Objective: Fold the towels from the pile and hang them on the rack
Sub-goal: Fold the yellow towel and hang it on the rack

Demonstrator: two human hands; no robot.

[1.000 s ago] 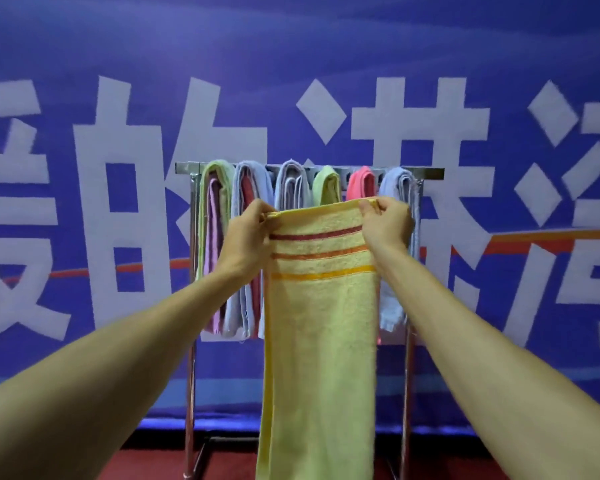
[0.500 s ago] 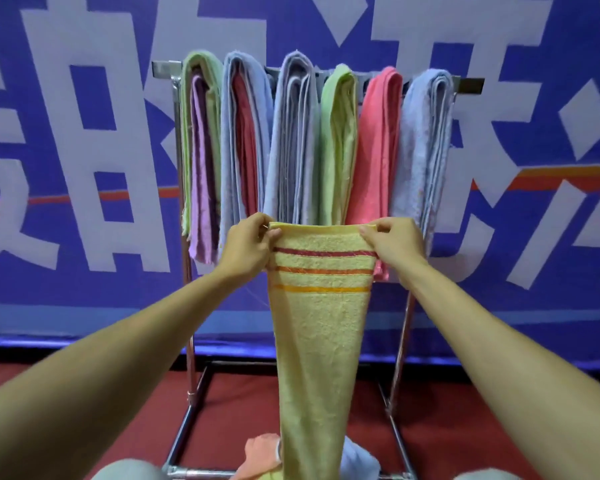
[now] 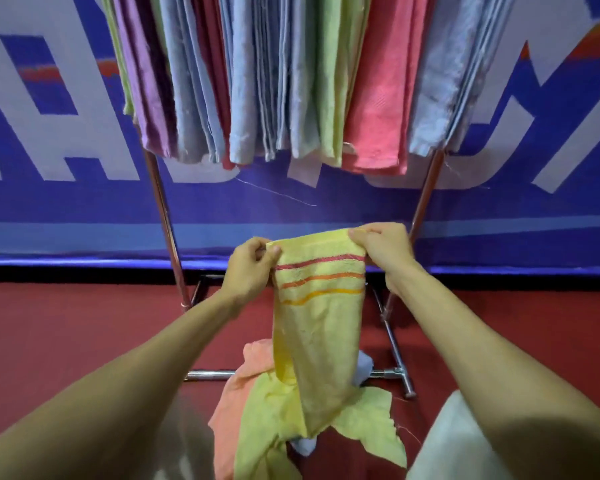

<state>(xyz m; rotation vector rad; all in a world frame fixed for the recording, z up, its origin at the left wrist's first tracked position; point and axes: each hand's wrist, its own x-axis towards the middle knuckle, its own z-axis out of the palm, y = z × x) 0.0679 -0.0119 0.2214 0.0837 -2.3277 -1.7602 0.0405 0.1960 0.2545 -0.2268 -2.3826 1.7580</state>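
A yellow towel (image 3: 317, 327) with red, orange and yellow stripes hangs lengthwise between my hands. My left hand (image 3: 248, 268) pinches its top left corner and my right hand (image 3: 385, 247) pinches its top right corner. Its lower end reaches down onto the pile (image 3: 257, 410) of orange, lime and pale blue towels on the floor. Behind and above stands the metal rack (image 3: 161, 209), with several folded towels (image 3: 374, 98) hanging on it in purple, blue, green and pink.
A blue banner with large white characters (image 3: 66, 133) backs the rack. The floor (image 3: 66, 323) is dark red. The rack's base bars (image 3: 395, 355) lie on the floor just behind the pile. My knees show at the bottom edge.
My hands have lowered the yellow towel from the height of the rack's top bar to well below the hanging towels. The view has tilted down, bringing the pile on the floor into sight.
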